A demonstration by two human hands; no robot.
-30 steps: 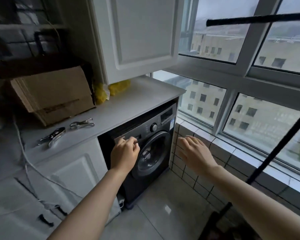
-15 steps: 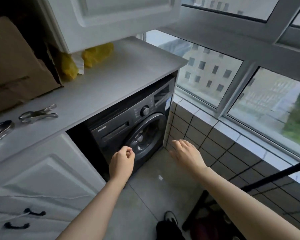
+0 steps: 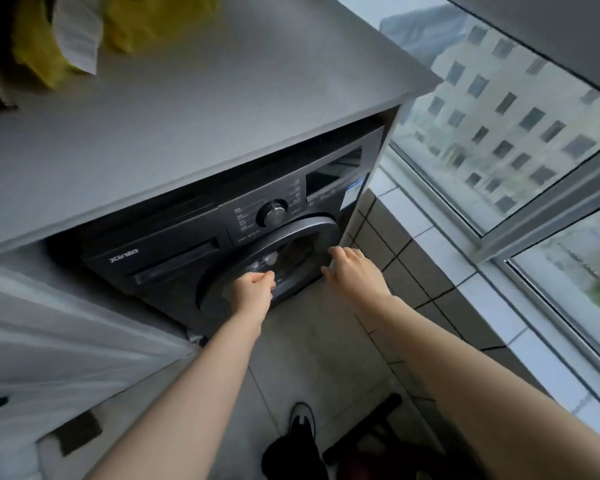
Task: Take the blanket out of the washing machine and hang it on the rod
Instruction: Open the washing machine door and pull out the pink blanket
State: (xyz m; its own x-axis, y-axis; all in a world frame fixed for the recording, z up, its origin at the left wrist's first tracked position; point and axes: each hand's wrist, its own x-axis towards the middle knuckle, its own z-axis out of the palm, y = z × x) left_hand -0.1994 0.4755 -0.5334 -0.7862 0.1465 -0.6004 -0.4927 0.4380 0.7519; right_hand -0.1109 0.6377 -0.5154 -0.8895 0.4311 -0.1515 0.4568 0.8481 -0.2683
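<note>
The dark grey washing machine [image 3: 174, 258] sits under a grey countertop [image 3: 194, 109], and its round door [image 3: 257, 251] is closed. Behind the dark door glass I cannot make out the blanket. My left hand [image 3: 253, 289] is curled into a fist just in front of the door's lower left part and holds nothing. My right hand [image 3: 354, 271] reaches the door's right rim, with its fingers curled over the edge there. No hanging rod is in view.
A tiled low wall [image 3: 416, 271] and windows [image 3: 499, 126] close off the right side. White cabinet doors [image 3: 66, 341] stand to the left of the machine. Yellow bags [image 3: 49, 39] lie on the countertop. On the floor near me are a shoe [image 3: 302, 420] and a black stand foot [image 3: 364, 424].
I have bent lower and come closer to the machine. My right hand moved from open air onto the door's right rim. My left hand came down in front of the door.
</note>
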